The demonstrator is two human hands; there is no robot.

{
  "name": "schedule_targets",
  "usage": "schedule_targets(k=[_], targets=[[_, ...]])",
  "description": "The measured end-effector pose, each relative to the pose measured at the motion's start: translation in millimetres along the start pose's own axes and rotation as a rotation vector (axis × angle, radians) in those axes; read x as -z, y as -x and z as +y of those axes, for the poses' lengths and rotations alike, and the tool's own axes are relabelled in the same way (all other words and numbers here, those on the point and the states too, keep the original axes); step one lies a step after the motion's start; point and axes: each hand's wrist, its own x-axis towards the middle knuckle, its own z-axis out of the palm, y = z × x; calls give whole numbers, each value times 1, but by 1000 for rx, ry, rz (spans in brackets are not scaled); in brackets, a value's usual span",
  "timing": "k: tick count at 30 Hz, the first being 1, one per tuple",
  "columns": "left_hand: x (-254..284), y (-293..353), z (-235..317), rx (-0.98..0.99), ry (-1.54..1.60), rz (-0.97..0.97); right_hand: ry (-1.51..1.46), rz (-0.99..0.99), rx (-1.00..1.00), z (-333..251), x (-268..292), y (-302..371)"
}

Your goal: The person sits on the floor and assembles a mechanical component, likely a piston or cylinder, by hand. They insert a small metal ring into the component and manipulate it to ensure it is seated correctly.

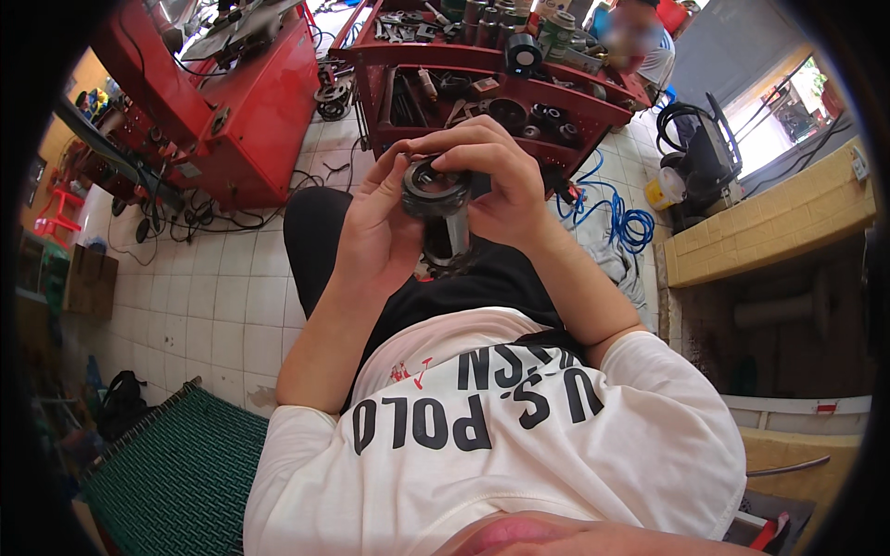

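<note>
Above my lap I hold a dark, cylindrical metal part (pixel 445 218) with a wide ringed end facing up and a shiny body below it. My left hand (pixel 373 227) is wrapped round its left side, with the thumb near the rim. From the right, my right hand (pixel 501 181) curls over, its fingers bent across the ringed end and its palm against the side. Fingertips of both hands come close together at the far rim, where the fingers hide part of the ring. Whether a small piece sits between those fingertips, I cannot tell.
Ahead stands a red tool cart (pixel 371 54) loaded with sockets, wrenches and cans. A red machine (pixel 246 125) is at far left, with cables on the tiled floor (pixel 218 287). A blue hose (pixel 633 229) lies right. A green woven seat (pixel 181 463) is near left. Another person (pixel 656 60) is behind the cart.
</note>
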Motion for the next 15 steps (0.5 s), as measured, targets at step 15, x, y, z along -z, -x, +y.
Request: schedule_targets(k=[15], targets=[[-1, -1, 1, -1, -34, 34, 97, 19, 56, -1, 2, 2]])
